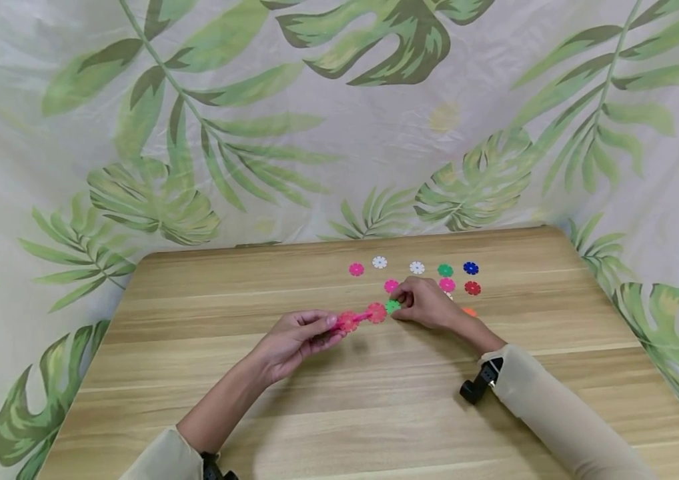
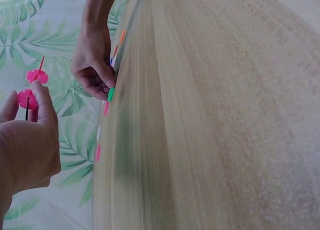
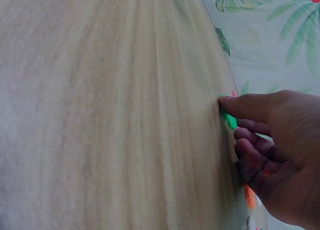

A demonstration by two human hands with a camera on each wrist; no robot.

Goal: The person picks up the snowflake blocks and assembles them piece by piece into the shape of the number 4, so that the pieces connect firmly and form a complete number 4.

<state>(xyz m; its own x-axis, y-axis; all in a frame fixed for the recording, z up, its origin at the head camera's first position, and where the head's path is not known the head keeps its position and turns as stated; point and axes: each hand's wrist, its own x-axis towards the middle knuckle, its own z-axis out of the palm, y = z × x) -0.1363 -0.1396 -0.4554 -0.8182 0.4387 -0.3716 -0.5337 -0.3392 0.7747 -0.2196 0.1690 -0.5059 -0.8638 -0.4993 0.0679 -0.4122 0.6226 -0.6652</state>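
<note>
My left hand [image 1: 299, 343] pinches one end of a short chain of pink and red notched plastic discs [image 1: 377, 312], flower-shaped pieces slotted together. In the left wrist view the pink discs [image 2: 37, 76] stand up above the fingers, with a thin red one edge-on between or beyond them. My right hand [image 1: 426, 303] pinches a green notched disc [image 1: 392, 307] between thumb and fingers, close to the chain's right end. Seen from the right wrist, this green disc [image 3: 230, 120] is partly covered by the thumb and fingertips.
Loose discs lie in rows toward the table's far side: pink [image 1: 356, 269], white [image 1: 379, 262], green [image 1: 445, 270], blue [image 1: 471, 268] and red [image 1: 473, 288]. An orange disc [image 1: 469, 311] shows beside the right wrist. Leaf-printed cloth [image 1: 375, 153] hangs behind the wooden table [image 1: 195, 293].
</note>
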